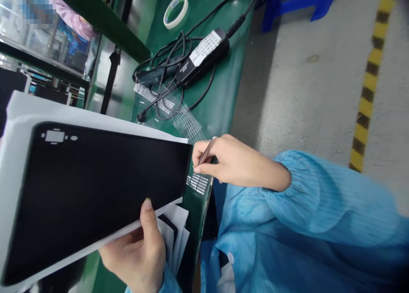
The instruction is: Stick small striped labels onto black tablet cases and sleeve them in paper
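Observation:
My left hand [137,250] grips the lower edge of a black tablet-like panel [96,191] that lies on a white sheet [19,114], thumb on top, holding it tilted above the green bench. My right hand [230,161] is closed in a pinch on thin metal tweezers [207,150], their tip at the panel's right corner. Just below that hand lies a small sheet of white label strips [198,183]. More white-backed panels [174,231] are stacked under the held one.
A black power adapter [204,54] with coiled cables, a clear sheet of small stickers [179,110] and a roll of tape [175,11] lie on the green bench [223,93]. Grey floor with a yellow-black stripe [370,80] lies to the right. Another person in pink [73,18] is at the top left.

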A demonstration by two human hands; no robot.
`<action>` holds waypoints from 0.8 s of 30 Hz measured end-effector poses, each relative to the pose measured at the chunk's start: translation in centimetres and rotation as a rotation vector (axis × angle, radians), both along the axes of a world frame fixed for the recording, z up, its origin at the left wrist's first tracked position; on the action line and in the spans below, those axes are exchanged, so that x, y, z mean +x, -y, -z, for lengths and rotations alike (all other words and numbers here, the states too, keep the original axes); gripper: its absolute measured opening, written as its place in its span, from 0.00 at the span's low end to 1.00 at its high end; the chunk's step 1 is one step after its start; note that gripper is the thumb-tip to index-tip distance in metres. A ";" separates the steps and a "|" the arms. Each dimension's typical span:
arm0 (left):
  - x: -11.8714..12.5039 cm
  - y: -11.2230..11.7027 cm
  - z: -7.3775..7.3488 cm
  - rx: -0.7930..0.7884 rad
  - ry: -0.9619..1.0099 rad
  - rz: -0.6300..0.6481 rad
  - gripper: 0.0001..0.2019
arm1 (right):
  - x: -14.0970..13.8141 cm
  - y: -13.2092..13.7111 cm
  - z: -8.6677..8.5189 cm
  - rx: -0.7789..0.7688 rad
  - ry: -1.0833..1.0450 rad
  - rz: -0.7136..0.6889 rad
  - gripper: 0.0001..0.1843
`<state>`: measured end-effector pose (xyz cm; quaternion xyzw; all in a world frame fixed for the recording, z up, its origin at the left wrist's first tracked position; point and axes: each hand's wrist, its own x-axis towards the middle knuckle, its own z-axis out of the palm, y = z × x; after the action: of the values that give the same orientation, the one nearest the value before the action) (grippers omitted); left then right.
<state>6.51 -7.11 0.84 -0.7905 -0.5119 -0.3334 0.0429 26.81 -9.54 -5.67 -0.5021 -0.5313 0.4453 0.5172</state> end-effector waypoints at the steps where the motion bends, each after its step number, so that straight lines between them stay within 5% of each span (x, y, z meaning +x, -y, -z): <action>1: -0.1 -0.1 0.1 0.040 -0.012 -0.017 0.24 | -0.1 0.0 0.1 -0.022 -0.030 -0.010 0.06; 4: -0.5 -0.4 0.0 0.078 -0.048 -0.100 0.15 | -0.5 0.1 0.3 -0.095 -0.115 -0.014 0.04; 7: -1.0 -0.7 -0.2 -0.060 -0.091 -0.098 0.11 | -0.8 0.0 0.4 -0.159 -0.122 0.014 0.02; 18: -2.0 -0.9 0.4 -0.153 0.003 0.132 0.22 | -1.2 -0.6 0.0 -0.311 -0.074 -0.009 0.10; 24: -1.9 -1.0 1.0 -0.128 0.038 0.152 0.17 | -1.0 -0.7 0.6 -0.283 0.014 -0.026 0.19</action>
<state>4.63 -6.08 -0.12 -0.8217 -0.4716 -0.3172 -0.0430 25.80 -8.87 -6.26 -0.5660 -0.4733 0.5189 0.4317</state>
